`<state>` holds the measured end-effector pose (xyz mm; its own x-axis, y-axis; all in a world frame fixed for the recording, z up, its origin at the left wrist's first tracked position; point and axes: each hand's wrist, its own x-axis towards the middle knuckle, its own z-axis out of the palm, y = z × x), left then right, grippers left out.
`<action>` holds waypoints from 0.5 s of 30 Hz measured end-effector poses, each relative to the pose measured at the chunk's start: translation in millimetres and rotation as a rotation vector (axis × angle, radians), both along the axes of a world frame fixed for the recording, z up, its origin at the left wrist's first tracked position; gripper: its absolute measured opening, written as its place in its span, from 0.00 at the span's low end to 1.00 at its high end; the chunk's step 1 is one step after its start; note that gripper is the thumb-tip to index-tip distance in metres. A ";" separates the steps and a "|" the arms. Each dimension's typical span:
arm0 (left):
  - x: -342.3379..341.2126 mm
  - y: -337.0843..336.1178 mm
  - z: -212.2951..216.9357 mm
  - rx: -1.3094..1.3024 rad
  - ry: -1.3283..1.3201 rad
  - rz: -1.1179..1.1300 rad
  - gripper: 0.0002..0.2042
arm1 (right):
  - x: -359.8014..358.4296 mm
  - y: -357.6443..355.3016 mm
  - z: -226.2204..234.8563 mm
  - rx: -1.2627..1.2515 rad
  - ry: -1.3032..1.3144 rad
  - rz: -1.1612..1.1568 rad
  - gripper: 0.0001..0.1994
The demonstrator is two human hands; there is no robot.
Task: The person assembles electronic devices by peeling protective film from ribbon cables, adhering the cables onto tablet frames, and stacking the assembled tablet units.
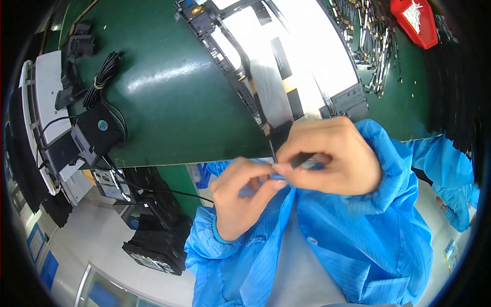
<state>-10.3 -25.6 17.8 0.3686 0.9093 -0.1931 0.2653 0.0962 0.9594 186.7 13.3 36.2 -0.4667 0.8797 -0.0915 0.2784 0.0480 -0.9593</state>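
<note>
My left hand point(243, 197) and my right hand point(332, 156) meet in front of the table's near edge, fingertips almost touching. Both are closed in a pinch. A thin dark strip point(272, 148) reaches down to the tips of my right thumb and forefinger, which close on it. Whatever my left fingers pinch is too small and too covered to name. Just beyond my hands lies a large flat electronic panel point(319, 51) with a bright white face and a black edge. A silver-grey band point(269, 87) runs along it.
On the green table point(169, 97), a black box-shaped device point(97, 133) with a coiled black cable point(104, 77) stands at left. Many thin dark strips point(381, 46) lie at far right, beside a red tray point(417, 23) of small white pieces. Dark panels point(156, 245) are stacked below the table's edge.
</note>
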 end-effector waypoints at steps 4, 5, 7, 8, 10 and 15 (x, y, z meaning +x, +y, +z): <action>0.9 -4.4 -16.2 -0.078 -0.226 0.131 0.23 | -4.3 5.8 -6.1 0.087 -0.200 -0.194 0.04; 3.3 -3.8 -15.2 -0.080 -0.227 0.128 0.23 | -4.4 6.4 -9.9 0.118 -0.230 -0.219 0.05; 11.1 -2.4 -9.7 -0.222 -0.271 0.151 0.25 | -8.1 3.9 -14.6 0.140 -0.258 -0.247 0.05; 10.8 -2.9 -8.3 -0.217 -0.239 0.108 0.27 | -9.8 3.3 -15.4 0.164 -0.286 -0.274 0.05; 12.8 -4.4 -6.7 -0.211 -0.229 0.108 0.27 | -10.7 3.0 -15.6 0.182 -0.296 -0.290 0.06; 16.6 -6.2 -6.1 -0.353 -0.447 0.219 0.25 | -12.1 4.0 -17.0 0.201 -0.308 -0.325 0.06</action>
<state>6.2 -31.9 11.6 0.2949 0.8825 -0.3664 -0.2174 0.4354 0.8736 174.6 17.3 19.2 -0.1435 0.9896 0.0045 0.5792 0.0876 -0.8105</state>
